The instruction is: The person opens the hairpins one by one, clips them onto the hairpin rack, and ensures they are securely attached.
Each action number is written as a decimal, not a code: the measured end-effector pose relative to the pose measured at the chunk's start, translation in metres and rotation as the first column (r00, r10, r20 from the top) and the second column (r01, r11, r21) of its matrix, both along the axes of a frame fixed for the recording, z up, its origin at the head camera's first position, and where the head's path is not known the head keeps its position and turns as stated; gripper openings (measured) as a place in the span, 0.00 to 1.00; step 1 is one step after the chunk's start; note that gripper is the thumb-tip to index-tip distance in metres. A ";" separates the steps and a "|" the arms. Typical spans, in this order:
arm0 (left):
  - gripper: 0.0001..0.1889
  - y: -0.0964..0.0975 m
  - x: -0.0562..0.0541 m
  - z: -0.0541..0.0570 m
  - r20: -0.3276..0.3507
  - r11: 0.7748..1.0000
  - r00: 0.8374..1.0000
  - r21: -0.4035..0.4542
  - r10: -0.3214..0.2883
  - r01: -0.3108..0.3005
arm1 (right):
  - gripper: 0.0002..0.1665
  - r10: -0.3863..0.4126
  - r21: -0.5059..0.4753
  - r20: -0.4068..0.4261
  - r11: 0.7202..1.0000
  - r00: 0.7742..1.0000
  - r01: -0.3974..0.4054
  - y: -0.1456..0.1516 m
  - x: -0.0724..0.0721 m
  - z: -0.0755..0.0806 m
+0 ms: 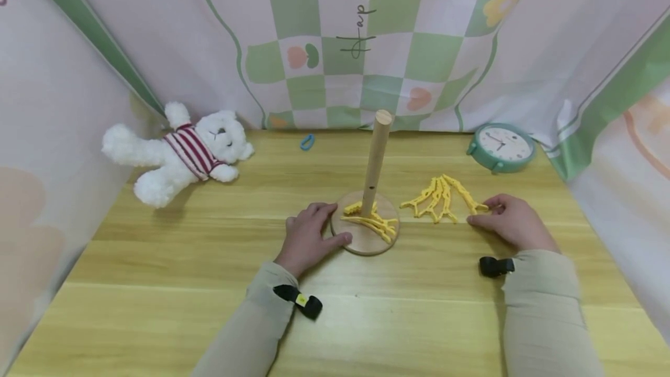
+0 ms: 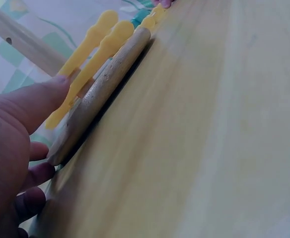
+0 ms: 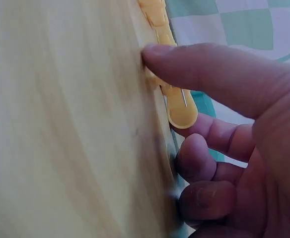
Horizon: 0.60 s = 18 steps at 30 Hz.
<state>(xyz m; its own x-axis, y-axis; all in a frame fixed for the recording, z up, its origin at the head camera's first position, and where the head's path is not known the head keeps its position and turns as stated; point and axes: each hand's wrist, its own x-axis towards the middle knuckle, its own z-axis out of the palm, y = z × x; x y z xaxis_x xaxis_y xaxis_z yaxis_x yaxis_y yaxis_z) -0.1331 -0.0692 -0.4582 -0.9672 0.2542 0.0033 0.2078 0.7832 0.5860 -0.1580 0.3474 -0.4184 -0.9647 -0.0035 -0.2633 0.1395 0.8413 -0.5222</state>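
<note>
A wooden stand has a round base (image 1: 366, 249) and an upright post (image 1: 376, 162). At the base's left edge, my left hand (image 1: 309, 240) holds it, thumb on the near side and fingers round the rim. Several yellow plastic branch-shaped pieces (image 1: 374, 224) lie on the base around the post; two ends stick up past the thumb in the left wrist view. To the right, my right hand (image 1: 515, 223) pinches the forked end of another yellow branch-shaped piece (image 1: 463, 191) between thumb and finger. Beside it, more yellow branch-shaped pieces (image 1: 434, 198) lie fanned out on the table.
A white teddy bear (image 1: 193, 153) in a striped shirt lies at the back left. Near the back edge is a small blue ring-like object (image 1: 307, 142). A green round clock (image 1: 502, 147) lies at the back right. Printed curtains (image 1: 345, 92) hang behind the wooden table (image 1: 408, 330).
</note>
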 end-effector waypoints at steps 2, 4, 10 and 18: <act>0.47 0.000 0.001 0.000 0.011 1.000 1.000 -0.010 0.001 -0.001 | 0.44 -0.011 -0.004 -0.005 1.000 1.000 0.011 0.000 0.000 -0.001; 0.49 0.002 0.001 0.001 0.018 1.000 1.000 -0.019 0.008 -0.008 | 0.42 -0.026 -0.014 -0.016 1.000 1.000 0.026 0.001 -0.001 -0.003; 0.52 0.008 0.004 0.001 0.014 0.998 0.999 -0.052 0.039 -0.038 | 0.37 -0.094 -0.039 -0.091 0.995 0.991 0.091 0.004 -0.001 -0.009; 0.51 0.010 0.006 0.005 0.025 0.997 0.998 -0.050 0.056 -0.054 | 0.34 -0.223 -0.135 -0.186 0.970 0.957 0.200 0.004 0.000 -0.009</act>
